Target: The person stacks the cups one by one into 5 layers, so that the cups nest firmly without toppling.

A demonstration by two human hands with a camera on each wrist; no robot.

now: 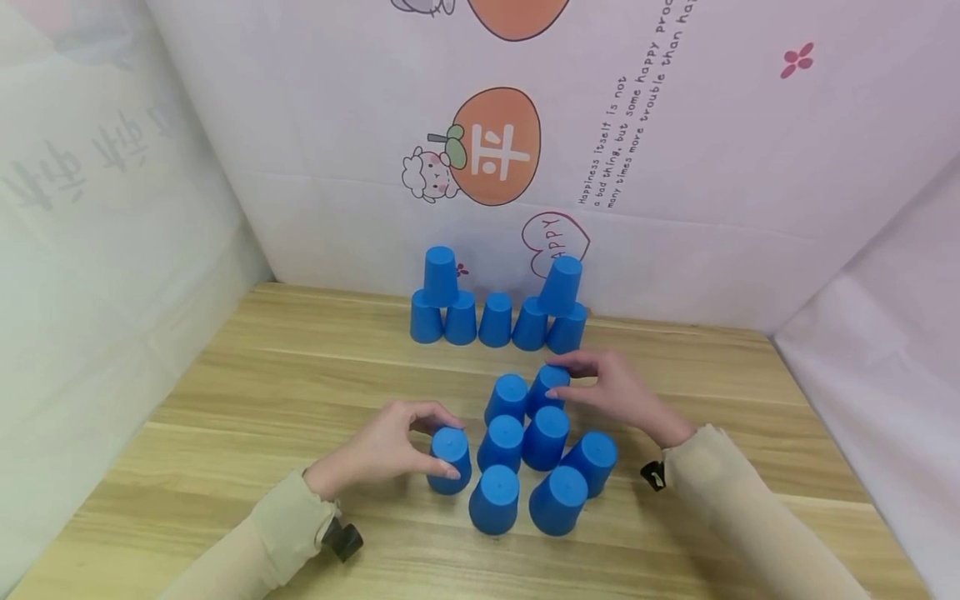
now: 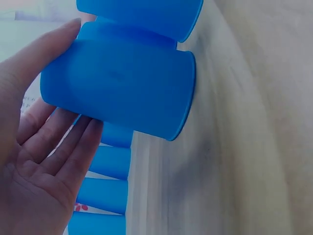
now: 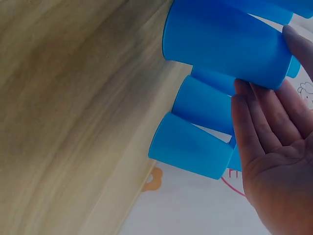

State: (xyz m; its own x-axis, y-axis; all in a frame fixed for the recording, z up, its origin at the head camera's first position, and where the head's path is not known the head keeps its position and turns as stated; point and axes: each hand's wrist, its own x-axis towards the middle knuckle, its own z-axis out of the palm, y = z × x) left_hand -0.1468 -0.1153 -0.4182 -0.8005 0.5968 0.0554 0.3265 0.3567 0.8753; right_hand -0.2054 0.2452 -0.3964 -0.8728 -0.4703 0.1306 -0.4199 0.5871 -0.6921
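Note:
In the head view, my left hand grips an upside-down blue cup at the left of a loose group of blue cups, thumb on the near side and fingers behind. My right hand pinches another upturned cup at the back right of that group. Close up, the left wrist view has the thumb and fingers about the closed end of the cup. The right wrist view shows the other hand likewise holding its cup. More inverted cups stand between and in front of the hands.
Behind the group runs a row of upturned blue cups. One cup sits atop its left end and a tilted-looking one atop its right end. A printed white cloth hangs behind the wooden table.

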